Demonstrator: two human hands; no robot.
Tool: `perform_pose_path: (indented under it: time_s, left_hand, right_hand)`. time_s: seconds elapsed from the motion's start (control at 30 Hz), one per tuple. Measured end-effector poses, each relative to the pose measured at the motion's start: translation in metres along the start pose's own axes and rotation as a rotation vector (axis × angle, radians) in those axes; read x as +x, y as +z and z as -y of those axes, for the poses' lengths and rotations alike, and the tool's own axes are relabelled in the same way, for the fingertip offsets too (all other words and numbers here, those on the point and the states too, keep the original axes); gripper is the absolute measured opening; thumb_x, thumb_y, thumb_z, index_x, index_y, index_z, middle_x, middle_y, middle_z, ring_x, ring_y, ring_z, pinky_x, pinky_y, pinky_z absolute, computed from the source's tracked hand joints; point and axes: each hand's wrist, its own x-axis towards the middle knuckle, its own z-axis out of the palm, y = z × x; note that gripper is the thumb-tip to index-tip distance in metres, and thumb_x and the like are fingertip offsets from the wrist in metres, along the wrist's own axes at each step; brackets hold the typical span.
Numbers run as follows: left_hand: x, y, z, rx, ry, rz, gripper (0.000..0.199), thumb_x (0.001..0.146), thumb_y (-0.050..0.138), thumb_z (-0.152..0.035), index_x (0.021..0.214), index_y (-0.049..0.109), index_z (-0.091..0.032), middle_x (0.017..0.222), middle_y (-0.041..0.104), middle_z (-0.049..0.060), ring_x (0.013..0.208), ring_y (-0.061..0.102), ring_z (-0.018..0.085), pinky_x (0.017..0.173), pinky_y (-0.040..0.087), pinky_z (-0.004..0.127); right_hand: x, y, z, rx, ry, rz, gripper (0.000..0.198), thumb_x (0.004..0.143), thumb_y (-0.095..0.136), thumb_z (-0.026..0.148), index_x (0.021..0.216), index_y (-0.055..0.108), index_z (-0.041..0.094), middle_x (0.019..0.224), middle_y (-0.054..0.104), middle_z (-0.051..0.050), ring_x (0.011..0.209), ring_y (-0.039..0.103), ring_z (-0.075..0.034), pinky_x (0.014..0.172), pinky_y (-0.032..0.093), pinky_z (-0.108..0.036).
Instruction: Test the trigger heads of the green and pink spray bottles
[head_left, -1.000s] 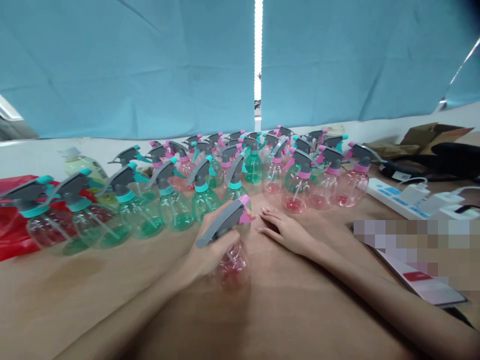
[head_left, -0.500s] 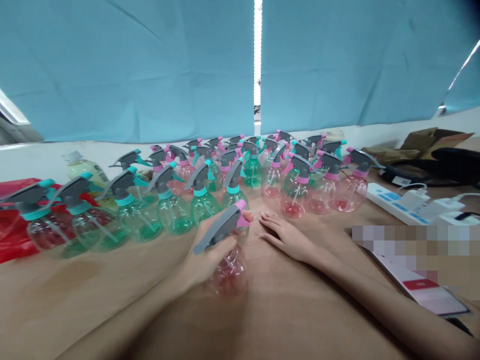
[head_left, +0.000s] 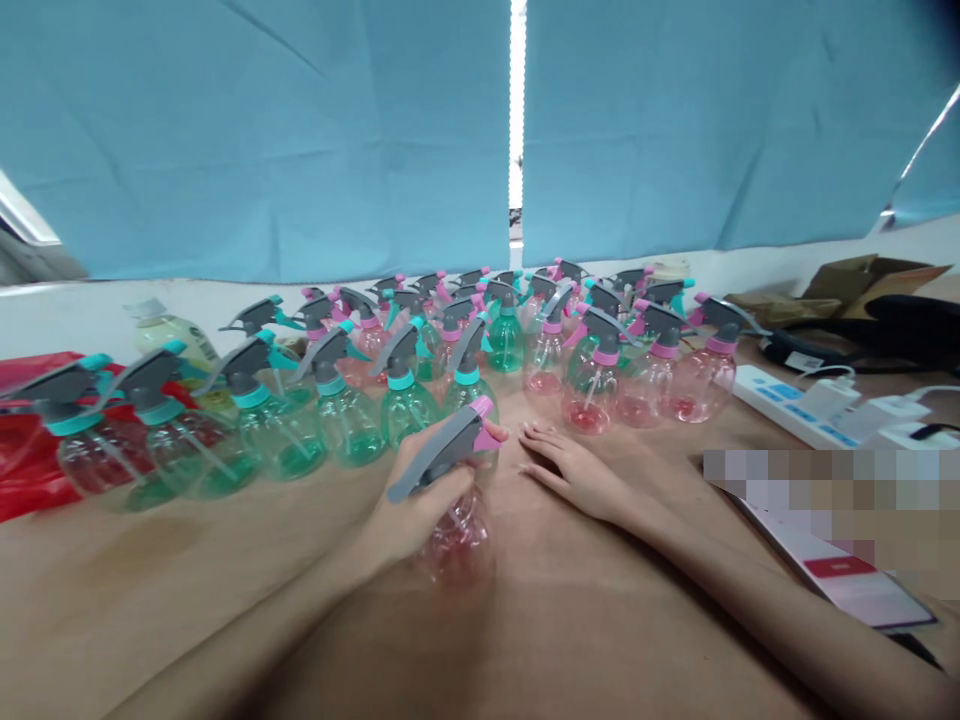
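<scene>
Shifted since the earlier frame: the view alone, very slightly; both hands and the bottle keep their places.

Left hand: closed around the neck of the held spray bottle, beneath its grey trigger head. Bottle: pink-tinted, transparent, pink nozzle pointing forward and right, reddish liquid low inside; located front and centre, nearest the person. Whether its base meets the surface is hard to say, the lower edge being blurred.

Right hand: holding nothing; laid palm down on the surface, fingers a little spread, tips directed toward the held spray bottle, just beside it.

Green spray bottles: six in a front row, left to centre, turquoise collars, grey heads, green liquid at the base.

Pink spray bottles: three at the front right, upright, close together, pink collars.

Mixed cluster of further spray bottles, pink and green, crowded behind these.

Far left: red plastic bag; pale yellow bottle with a whitish cap.

Far right: white power strip with white plugs fitted; flat device, partly pixelated; folded cardboard.

Backdrop: blue curtain.
</scene>
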Motion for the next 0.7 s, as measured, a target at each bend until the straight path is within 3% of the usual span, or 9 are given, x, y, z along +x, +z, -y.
perform_pose_path:
  time_s: [0.13, 0.47, 0.7]
  left_hand:
    - [0.0, 0.0, 0.0, 0.027, 0.021, -0.027, 0.03, 0.072, 0.051, -0.023, 0.096, 0.069, -0.022, 0.082, 0.068, 0.002, 0.071, 0.061, 0.017, 0.058, 0.045, 0.026]
    - [0.0, 0.001, 0.001, 0.0, -0.031, -0.061, 0.011, 0.067, 0.054, -0.022, 0.071, 0.064, -0.021, 0.072, 0.063, 0.001, 0.066, 0.056, 0.016, 0.055, 0.046, 0.027]
    - [-0.004, -0.001, 0.013, -0.013, -0.096, -0.061, 0.011, 0.072, 0.056, -0.023, 0.077, 0.064, -0.018, 0.067, 0.061, -0.001, 0.056, 0.051, 0.012, 0.051, 0.043, 0.024]
  right_hand:
    - [0.0, 0.001, -0.001, 0.007, 0.002, -0.011, 0.058, 0.093, 0.041, 0.052, 0.134, 0.051, 0.013, 0.141, 0.047, -0.013, 0.134, 0.039, -0.026, 0.112, 0.031, -0.046]
    - [-0.002, 0.003, -0.004, 0.069, 0.007, -0.023, 0.056, 0.092, 0.043, 0.052, 0.135, 0.051, 0.016, 0.142, 0.047, -0.012, 0.134, 0.039, -0.027, 0.112, 0.03, -0.048]
    - [-0.001, 0.002, -0.004, 0.065, 0.012, -0.021, 0.055, 0.092, 0.043, 0.052, 0.134, 0.052, 0.017, 0.142, 0.047, -0.012, 0.134, 0.04, -0.027, 0.112, 0.031, -0.048]
